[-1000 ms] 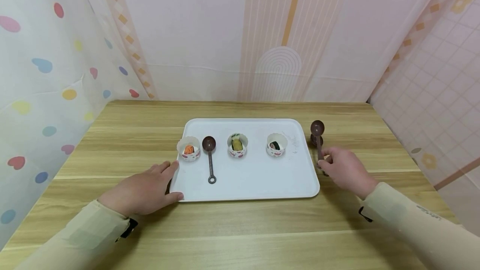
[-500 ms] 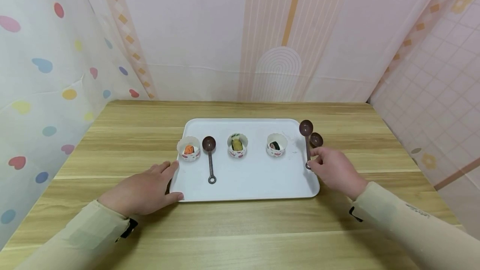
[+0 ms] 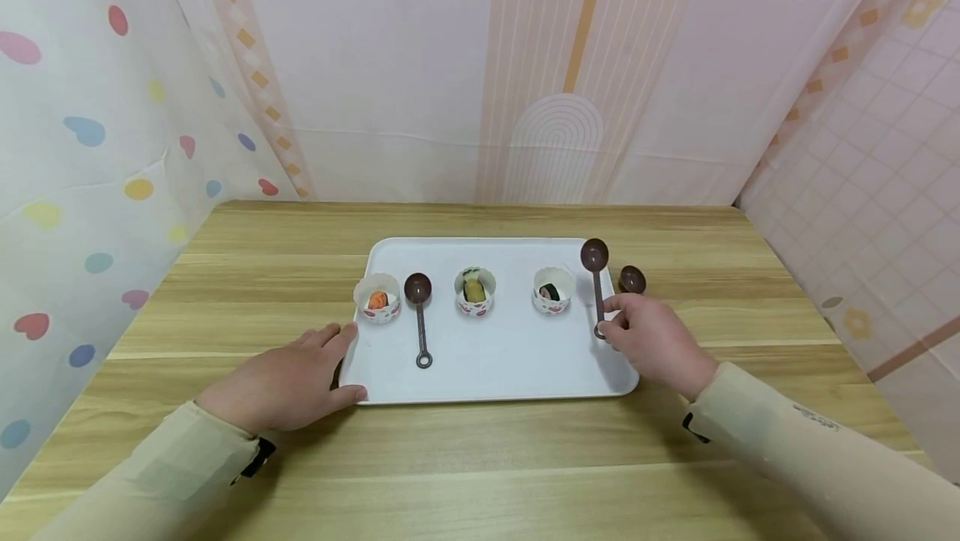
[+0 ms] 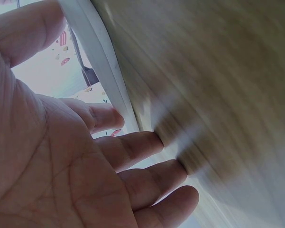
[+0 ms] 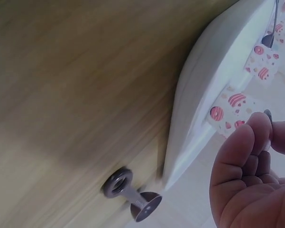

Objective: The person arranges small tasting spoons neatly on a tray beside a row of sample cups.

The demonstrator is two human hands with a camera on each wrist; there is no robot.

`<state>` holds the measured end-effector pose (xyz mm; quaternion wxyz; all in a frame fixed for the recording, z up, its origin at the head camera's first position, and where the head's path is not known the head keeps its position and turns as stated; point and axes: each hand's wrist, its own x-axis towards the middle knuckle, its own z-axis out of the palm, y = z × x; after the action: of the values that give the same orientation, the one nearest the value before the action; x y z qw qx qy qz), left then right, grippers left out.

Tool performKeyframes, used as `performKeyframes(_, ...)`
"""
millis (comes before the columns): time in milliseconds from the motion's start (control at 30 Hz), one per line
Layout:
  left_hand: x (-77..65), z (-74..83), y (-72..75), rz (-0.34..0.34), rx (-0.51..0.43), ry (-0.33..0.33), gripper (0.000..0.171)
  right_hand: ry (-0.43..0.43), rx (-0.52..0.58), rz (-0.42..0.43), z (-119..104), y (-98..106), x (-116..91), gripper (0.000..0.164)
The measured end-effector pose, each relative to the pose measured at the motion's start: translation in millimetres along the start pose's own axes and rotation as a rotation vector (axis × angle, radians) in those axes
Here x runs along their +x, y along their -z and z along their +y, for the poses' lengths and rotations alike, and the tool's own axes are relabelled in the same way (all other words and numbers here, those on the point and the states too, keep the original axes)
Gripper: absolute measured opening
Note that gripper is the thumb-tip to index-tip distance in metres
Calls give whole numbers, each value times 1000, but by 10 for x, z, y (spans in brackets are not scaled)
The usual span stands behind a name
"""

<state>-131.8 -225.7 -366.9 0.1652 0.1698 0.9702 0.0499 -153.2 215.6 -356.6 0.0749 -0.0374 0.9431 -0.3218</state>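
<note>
My right hand [image 3: 660, 345] pinches the handle of a brown measuring spoon [image 3: 595, 256], its round bowl pointing away from me over the right side of the white tray [image 3: 502, 366]. Only a dark bit of the handle shows at the fingertips in the right wrist view. On the tray's left part lies another brown measuring spoon [image 3: 417, 289]. A further measuring spoon [image 5: 137, 199] rests on the table just right of the tray. My left hand [image 3: 281, 378] touches the tray's left edge, thumb at the front corner; its fingers look loosely extended in the left wrist view.
Three patterned paper cups stand on the tray: the left one [image 3: 381, 316] holds a small orange piece, the middle one [image 3: 483, 308] a yellow-green piece, the right one [image 3: 558, 308] a black-and-pink piece. Printed curtains [image 3: 420, 66] hang behind the wooden table [image 3: 480, 466].
My right hand has carried the measuring spoon leftward from beside the tray to over its right side. The spoon left on the table shows more clearly now. My left hand has stayed put.
</note>
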Motion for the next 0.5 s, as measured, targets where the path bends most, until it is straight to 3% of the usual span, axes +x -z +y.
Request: performKeyframes(500,-7,2,3,5,1,-2,99,41,11,-13,-122,-129,36,26)
